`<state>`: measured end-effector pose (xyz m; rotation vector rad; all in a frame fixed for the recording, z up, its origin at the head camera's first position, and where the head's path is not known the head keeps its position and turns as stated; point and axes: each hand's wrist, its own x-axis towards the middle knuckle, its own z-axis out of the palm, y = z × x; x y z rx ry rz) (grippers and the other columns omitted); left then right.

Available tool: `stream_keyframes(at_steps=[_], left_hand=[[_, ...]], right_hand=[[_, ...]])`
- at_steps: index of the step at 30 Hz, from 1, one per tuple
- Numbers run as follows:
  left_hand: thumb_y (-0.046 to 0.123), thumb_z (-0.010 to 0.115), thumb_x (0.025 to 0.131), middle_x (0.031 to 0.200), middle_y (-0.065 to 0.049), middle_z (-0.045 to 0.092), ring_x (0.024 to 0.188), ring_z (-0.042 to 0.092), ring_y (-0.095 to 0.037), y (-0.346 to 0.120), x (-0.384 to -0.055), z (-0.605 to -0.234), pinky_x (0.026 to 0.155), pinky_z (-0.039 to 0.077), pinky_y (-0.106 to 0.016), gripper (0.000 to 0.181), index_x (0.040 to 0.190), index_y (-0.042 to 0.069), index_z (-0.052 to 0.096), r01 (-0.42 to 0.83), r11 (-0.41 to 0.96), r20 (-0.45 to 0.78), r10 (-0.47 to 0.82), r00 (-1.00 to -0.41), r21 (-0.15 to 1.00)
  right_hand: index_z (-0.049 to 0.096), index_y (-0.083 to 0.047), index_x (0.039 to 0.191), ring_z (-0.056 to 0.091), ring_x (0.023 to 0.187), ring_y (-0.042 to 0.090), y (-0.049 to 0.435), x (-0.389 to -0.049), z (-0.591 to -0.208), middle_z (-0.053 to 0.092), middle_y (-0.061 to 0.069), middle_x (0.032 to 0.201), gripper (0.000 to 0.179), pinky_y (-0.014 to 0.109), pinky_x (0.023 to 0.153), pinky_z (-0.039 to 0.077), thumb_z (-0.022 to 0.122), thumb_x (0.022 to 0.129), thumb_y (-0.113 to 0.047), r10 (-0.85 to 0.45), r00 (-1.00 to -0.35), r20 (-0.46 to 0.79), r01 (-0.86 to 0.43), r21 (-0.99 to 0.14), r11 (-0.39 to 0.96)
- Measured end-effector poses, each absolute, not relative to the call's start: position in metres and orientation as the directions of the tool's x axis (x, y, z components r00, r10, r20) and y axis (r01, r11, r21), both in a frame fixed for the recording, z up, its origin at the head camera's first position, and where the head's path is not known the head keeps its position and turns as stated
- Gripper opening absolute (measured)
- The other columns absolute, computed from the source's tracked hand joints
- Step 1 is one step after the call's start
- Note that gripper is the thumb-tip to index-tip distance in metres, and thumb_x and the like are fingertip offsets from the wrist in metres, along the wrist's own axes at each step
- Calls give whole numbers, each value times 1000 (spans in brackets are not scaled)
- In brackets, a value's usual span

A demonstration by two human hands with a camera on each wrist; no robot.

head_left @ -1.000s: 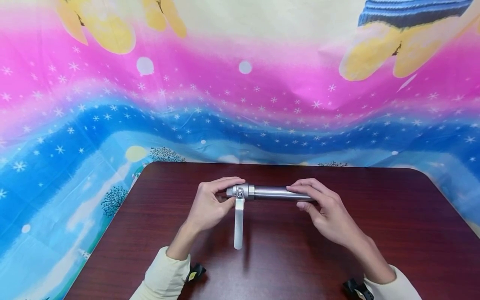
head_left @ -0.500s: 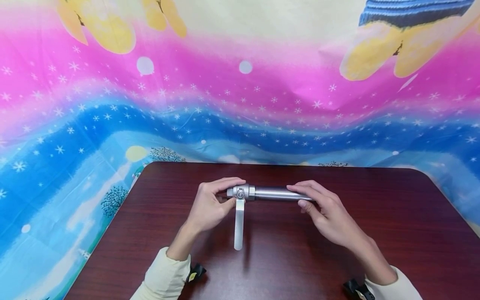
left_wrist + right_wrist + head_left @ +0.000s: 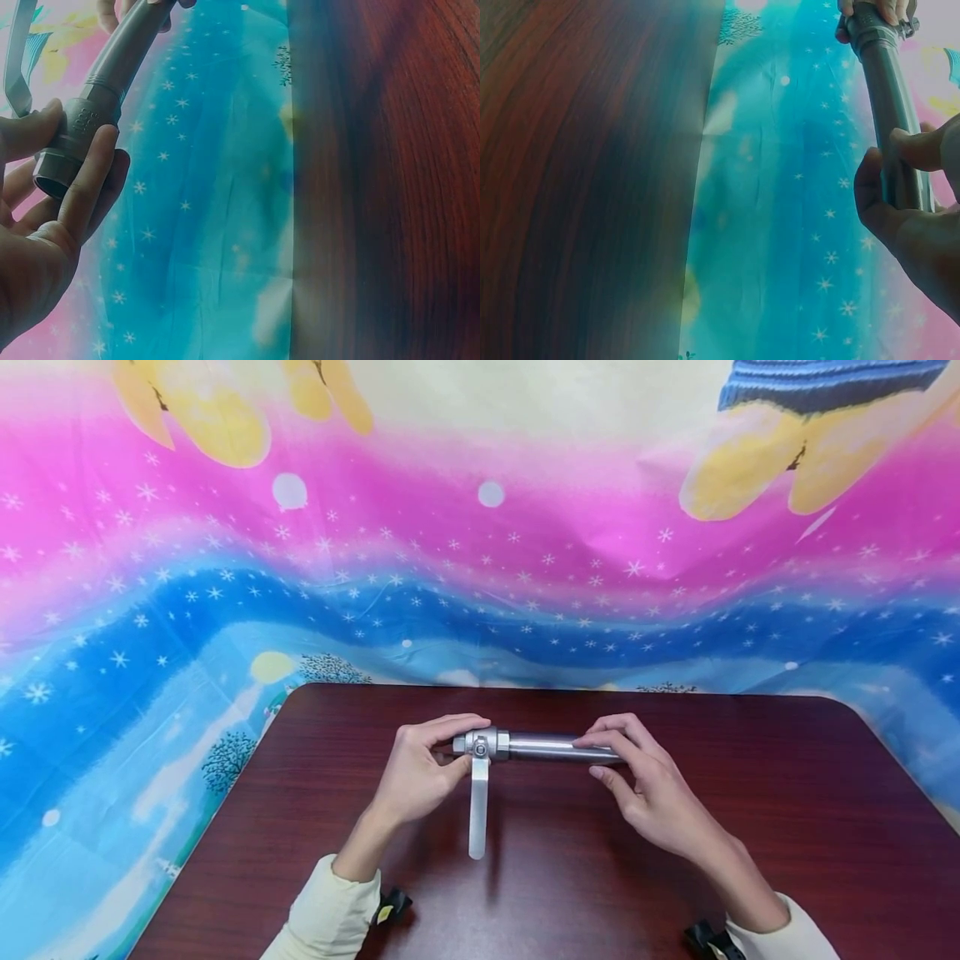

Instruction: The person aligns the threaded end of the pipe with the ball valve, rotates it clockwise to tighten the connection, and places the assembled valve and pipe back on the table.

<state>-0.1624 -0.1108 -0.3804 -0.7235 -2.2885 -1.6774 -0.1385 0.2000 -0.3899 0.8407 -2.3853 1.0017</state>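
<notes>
There's your left hand (image 3: 416, 781) pinching the stubby silver metal valve (image 3: 492, 742) between thumb and fingers, its flat silver lever (image 3: 477, 814) pointing your way! Your right hand (image 3: 660, 793) curls loosely round the smooth, shiny steel tube (image 3: 543, 746) joined to it, and the whole piece runs crosswise above the dark reddish-brown wood-grain table (image 3: 570, 893).

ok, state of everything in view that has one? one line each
Valve: held up off the table, joined to the tube; tightness can't be told
Lever: crosswise to the tube, so probably closed
Valve's outer end: open, nothing fitted
Tube: held up, far end hidden by the right hand
Left hand: gripping the valve
Right hand: holding the tube
Backdrop: hanging, slightly creased
</notes>
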Motion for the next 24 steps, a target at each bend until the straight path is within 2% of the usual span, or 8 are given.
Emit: stream_keyframes(at_steps=[4, 8, 11, 18, 24], left_hand=[[-18, 70, 80, 128, -15, 77, 103, 73, -16, -111, -162, -380, 78, 65, -25, 50, 123, 5, 80, 500, 236, 441, 262, -858, 833], [-18, 70, 80, 128, -14, 77, 102, 73, -16, -111, -161, -380, 79, 65, -25, 50, 123, 5, 80, 501, 239, 441, 262, -858, 832], [-18, 70, 80, 128, -14, 78, 102, 73, -16, -111, -161, -380, 78, 65, -25, 51, 123, 6, 80, 501, 239, 443, 260, -858, 832], [-18, 70, 80, 128, -14, 77, 101, 73, -17, -111, -161, -381, 78, 65, -25, 51, 123, 6, 80, 502, 232, 442, 264, -857, 833], [-18, 70, 80, 129, -14, 77, 102, 73, -17, -111, -161, -380, 78, 66, -26, 50, 123, 7, 80, 502, 231, 442, 266, -857, 834]], right_hand=[[73, -19, 127, 58, 114, 6, 201, -140, -390, 62, -3, 129, 53, 12, 88, 45, 79, 86, 14, -380, -720, 581, -681, -485, 550], [73, -19, 128, 61, 115, 7, 202, -140, -390, 65, -2, 129, 55, 10, 91, 45, 80, 85, 13, -385, -715, 584, -686, -479, 548], [73, -20, 130, 62, 109, 7, 202, -140, -389, 66, -2, 130, 56, 11, 85, 47, 80, 85, 13, -386, -716, 582, -686, -481, 547], [73, -18, 132, 65, 80, 8, 203, -141, -388, 66, 0, 129, 54, 12, 70, 52, 76, 89, 14, -385, -716, 582, -689, -506, 519], [73, -16, 135, 62, 76, 5, 204, -141, -389, 67, 1, 128, 51, 13, 67, 51, 72, 93, 13, -387, -710, 589, -698, -511, 502]])
